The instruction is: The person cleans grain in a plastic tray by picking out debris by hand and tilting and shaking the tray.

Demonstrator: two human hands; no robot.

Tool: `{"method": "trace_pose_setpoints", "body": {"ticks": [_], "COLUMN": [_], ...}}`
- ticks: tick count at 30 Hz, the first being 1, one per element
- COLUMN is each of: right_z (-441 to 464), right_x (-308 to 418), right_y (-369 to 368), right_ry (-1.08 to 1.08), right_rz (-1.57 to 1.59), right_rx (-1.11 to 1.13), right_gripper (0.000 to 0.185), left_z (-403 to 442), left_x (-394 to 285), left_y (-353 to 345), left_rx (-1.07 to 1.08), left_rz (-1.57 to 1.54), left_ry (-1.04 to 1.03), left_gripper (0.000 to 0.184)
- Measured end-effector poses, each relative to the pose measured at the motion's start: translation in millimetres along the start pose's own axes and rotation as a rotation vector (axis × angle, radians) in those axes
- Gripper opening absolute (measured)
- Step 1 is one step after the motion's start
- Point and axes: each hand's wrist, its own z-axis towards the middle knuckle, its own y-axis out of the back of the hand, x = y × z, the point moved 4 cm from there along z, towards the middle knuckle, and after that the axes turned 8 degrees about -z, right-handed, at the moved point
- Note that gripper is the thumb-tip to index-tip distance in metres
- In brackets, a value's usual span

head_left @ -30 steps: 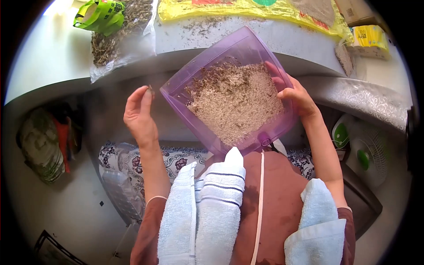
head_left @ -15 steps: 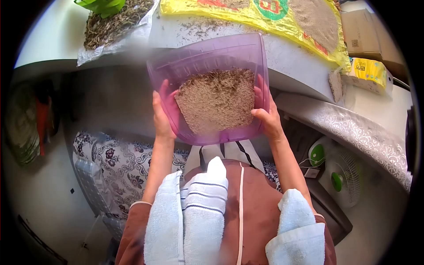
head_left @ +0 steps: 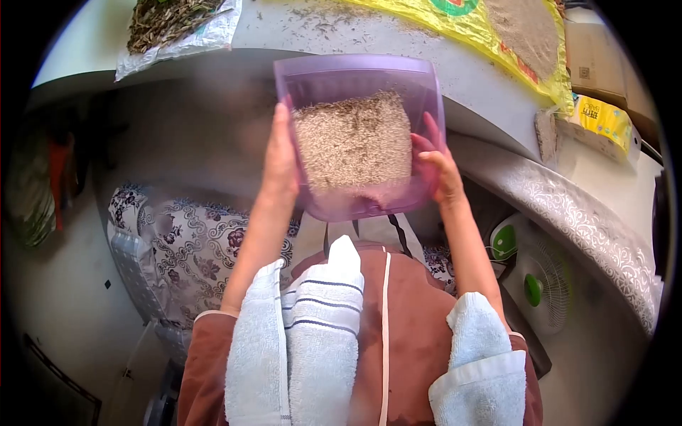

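A translucent purple plastic bin (head_left: 359,66) is held up in front of my body, between both hands. Pale grain-like material (head_left: 355,145) lies inside it, with darker bits scattered along the top and centre. My left hand (head_left: 281,153) presses against the bin's left wall, its fingers partly hidden. On the right side, my right hand (head_left: 437,160) grips the wall, with the thumb near the inside and the fingers showing through the plastic.
A pale table (head_left: 284,32) curves across the top, with dark husks on a plastic sheet (head_left: 213,39) and a yellow bag (head_left: 526,82) bearing fine grain. A yellow tissue pack (head_left: 604,124) and cardboard box (head_left: 593,67) stand right. A fan (head_left: 543,287) is lower right.
My left hand, earlier apart from the bin in a pinch, has come onto its left wall. The bin has turned from a diagonal tilt to nearly level, and its contents have shifted.
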Motion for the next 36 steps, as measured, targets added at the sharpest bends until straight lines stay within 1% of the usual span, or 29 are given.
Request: {"method": "trace_pose_setpoints", "body": {"ticks": [2, 3, 4, 6, 7, 8, 10, 11, 12, 14, 15, 16, 17, 18, 20, 22, 23, 24, 27, 28, 29, 30, 31, 32, 33, 34, 36], "right_z": [-5, -7, -11, -15, -19, -23, -27, -22, -13, -2, -2, -6, -6, -9, -12, -19, -21, -18, 3, 4, 5, 3, -1, -5, -6, -15, -22], "right_x": [24, 30, 34, 33, 28, 22, 12, 10, 5, 8, 16, 23, 26, 26, 17, -1, -7, -11, -4, 8, 16, 21, 28, 30, 22, 22, 5], "right_y": [20, 30, 31, 13, -6, -25, -47, -32, -13, 29, 42, 48, 48, 44, 15, -22, -36, -34, 18, 34, 49, 59, 56, 48, 40, 18, -19], "right_ry": [0.014, 0.046, 0.124, 0.271, 0.328, 0.388, 0.292, 0.204, 0.147, 0.069, 0.043, 0.016, 0.038, 0.109, 0.247, 0.319, 0.313, 0.188, 0.107, 0.043, 0.028, 0.013, 0.047, 0.076, 0.174, 0.2, 0.301], "right_rz": [0.166, 0.194, 0.093, -0.116, -0.195, -0.272, -0.151, -0.187, -0.081, 0.02, 0.079, 0.135, 0.18, 0.086, -0.106, -0.265, -0.198, -0.161, 0.053, 0.063, 0.114, 0.16, 0.126, 0.089, -0.001, -0.147, -0.228], "right_rx": [0.099, 0.14, 0.065, -0.073, -0.124, -0.166, -0.152, -0.15, -0.124, -0.047, -0.008, 0.021, 0.083, 0.01, -0.115, -0.164, -0.182, -0.143, -0.048, -0.041, 0.01, 0.056, 0.034, 0.015, -0.058, -0.148, -0.186], "right_gripper": [0.087, 0.085, 0.084, 0.083, 0.083, 0.083, 0.085, 0.086, 0.086, 0.086, 0.086, 0.086, 0.086, 0.087, 0.087, 0.087, 0.088, 0.094, 0.09, 0.09, 0.09, 0.09, 0.089, 0.089, 0.088, 0.086, 0.091], "left_z": [-6, -5, -5, 8, 17, 25, 24, 20, 17, 14, 10, 7, 5, 1, 16, 32, 34, 34, 25, 13, 0, 0, 0, 8, 13, 25, 38], "left_x": [33, 42, 50, 45, 34, 23, 0, 0, 5, 36, 49, 53, 58, 63, 41, 15, 4, 3, 24, 33, 40, 50, 60, 72, 62, 47, 19], "left_y": [-21, -21, -20, 14, 27, 42, 38, 25, 7, -7, -18, -19, -19, -20, 16, 43, 45, 41, 0, -21, -45, -43, -41, -18, -4, 14, 34], "left_rx": [0.057, 0.062, 0.067, -0.019, 0.002, 0.044, 0.106, 0.086, 0.057, 0.074, 0.127, 0.078, 0.028, -0.021, -0.026, 0.022, 0.091, 0.073, 0.066, 0.031, -0.001, -0.017, -0.032, -0.034, -0.05, -0.012, 0.063], "left_rz": [-0.006, 0.019, 0.044, -0.02, -0.084, -0.104, -0.073, -0.105, -0.111, -0.068, -0.021, -0.026, -0.031, -0.037, -0.012, -0.037, -0.052, -0.028, 0.051, -0.057, -0.17, -0.161, -0.151, -0.017, -0.024, 0.009, -0.015], "left_ry": [-0.057, -0.057, -0.058, 0.059, 0.093, 0.135, 0.175, 0.177, 0.131, 0.053, -0.057, -0.05, -0.044, -0.037, 0.126, 0.158, 0.197, 0.15, -0.005, -0.019, -0.024, -0.025, -0.025, -0.029, 0.093, 0.127, 0.189], "left_gripper": [0.058, 0.059, 0.061, 0.062, 0.065, 0.063, 0.061, 0.062, 0.059, 0.058, 0.057, 0.058, 0.059, 0.06, 0.061, 0.06, 0.06, 0.059, 0.056, 0.056, 0.057, 0.057, 0.057, 0.058, 0.059, 0.059, 0.057]}}
